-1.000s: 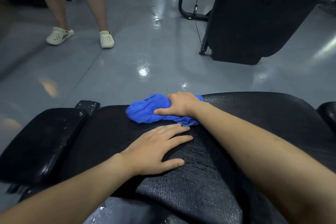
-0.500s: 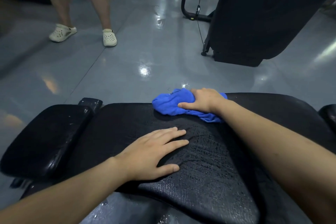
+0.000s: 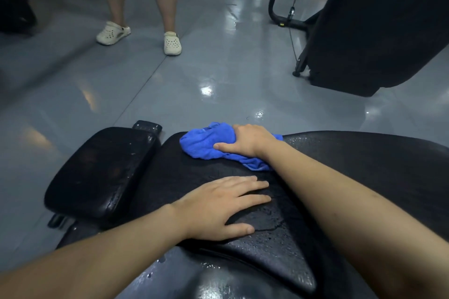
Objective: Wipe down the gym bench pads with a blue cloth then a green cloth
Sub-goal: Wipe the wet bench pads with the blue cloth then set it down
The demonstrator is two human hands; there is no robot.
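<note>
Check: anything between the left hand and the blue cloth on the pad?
Nothing: only bare, wet black bench pad separates the flat left hand from the blue cloth, per the head view.

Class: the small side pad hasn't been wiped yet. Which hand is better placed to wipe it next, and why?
The right hand: it already grips the blue cloth, close to the side pad. The left hand lies flat on the main pad, holding nothing.
</note>
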